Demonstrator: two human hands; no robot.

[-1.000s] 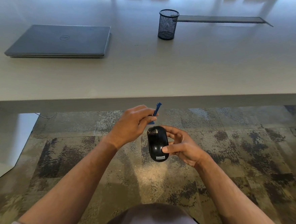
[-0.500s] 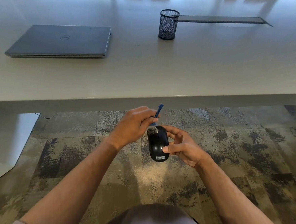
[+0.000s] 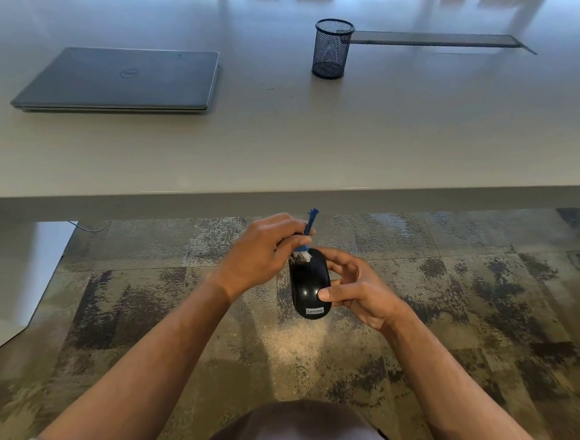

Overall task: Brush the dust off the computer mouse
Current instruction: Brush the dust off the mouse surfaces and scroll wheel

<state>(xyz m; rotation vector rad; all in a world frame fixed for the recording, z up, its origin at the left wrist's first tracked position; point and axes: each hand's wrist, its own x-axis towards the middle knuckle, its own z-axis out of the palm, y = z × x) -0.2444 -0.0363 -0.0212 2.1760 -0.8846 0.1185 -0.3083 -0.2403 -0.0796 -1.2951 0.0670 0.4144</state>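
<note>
A glossy black computer mouse with a white label near its rear is held in the air above the carpet, in front of the desk edge. My right hand grips it from the right side, thumb on top. My left hand pinches a small blue-handled brush whose white bristles touch the mouse's front end, where brownish dust lies. The brush handle points up and away from me.
A white desk spans the view above my hands. On it lie a shut grey laptop at the left, a black mesh pen cup and a dark flat strip at the right. Patterned carpet lies below.
The brush has tilted more upright and its bristles have come down onto the front of the mouse. The right hand and mouse have stayed nearly still.
</note>
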